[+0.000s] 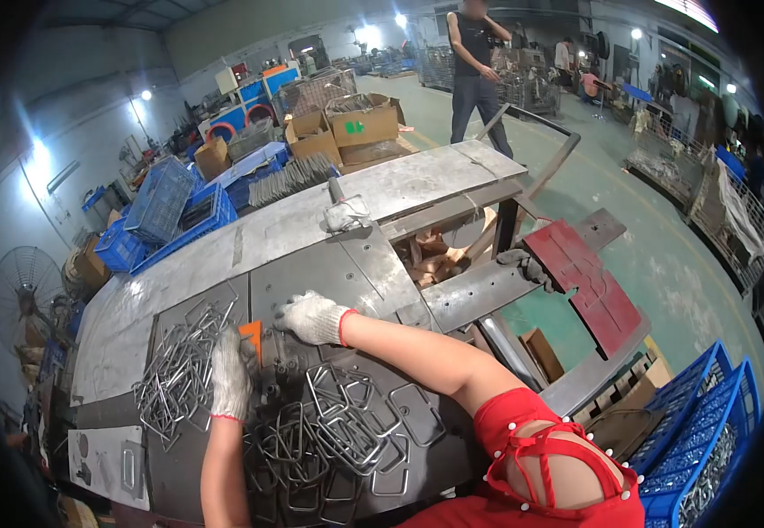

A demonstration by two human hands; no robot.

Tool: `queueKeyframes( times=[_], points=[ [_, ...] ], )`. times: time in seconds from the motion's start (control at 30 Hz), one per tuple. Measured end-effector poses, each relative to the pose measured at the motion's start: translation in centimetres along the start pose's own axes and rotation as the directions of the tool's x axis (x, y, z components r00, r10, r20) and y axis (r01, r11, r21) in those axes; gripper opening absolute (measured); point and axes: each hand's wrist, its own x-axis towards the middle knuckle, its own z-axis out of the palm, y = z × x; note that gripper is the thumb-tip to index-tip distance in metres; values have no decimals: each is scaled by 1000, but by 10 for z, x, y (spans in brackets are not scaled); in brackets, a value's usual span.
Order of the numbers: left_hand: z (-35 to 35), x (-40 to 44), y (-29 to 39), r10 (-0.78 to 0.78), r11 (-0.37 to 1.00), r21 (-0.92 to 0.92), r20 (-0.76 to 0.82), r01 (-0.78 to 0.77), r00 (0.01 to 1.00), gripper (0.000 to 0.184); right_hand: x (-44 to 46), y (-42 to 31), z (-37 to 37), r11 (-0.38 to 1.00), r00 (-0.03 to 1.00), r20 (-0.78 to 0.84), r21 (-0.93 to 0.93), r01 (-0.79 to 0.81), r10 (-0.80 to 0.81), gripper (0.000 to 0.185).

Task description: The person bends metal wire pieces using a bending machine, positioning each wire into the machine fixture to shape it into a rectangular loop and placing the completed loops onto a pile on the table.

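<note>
The bent metal wire loops (347, 418) lie in a loose, overlapping heap on the table (316, 268), toward its near edge. A second heap of wire loops (179, 374) occupies the left part. The metal fixture (275, 374) sits between the heaps; the orange part (251, 341) stands at its far side.

The left hand (231, 374), gloved, is positioned between the left heap and the fixture. The right hand (313, 319), gloved, is at the far side of the fixture, right of the orange part. For both hands, the view does not show whether the fingers are clamped on anything.

A light plate (91, 462) lies at the near left corner. A wrapped white bundle (347, 214) rests near the far edge. Beyond that edge stands a person (473, 57).
</note>
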Motion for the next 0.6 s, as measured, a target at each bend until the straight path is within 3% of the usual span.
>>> queueKeyframes(
  times=[0.37,0.47,0.6],
  points=[
    [17,-11,15,41,999,22,-68,-40,997,34,-1,0,-7,1000,999,46,-5,-18,18,38],
    [6,-1,1,105,991,83,-34,-101,994,34,0,2,1,1000,1000,10,19,4,-4,35],
    [-8,3,-2,21,997,66,69,-26,997,31,1,2,1,1000,1000,16,22,0,0,35]
  ],
)
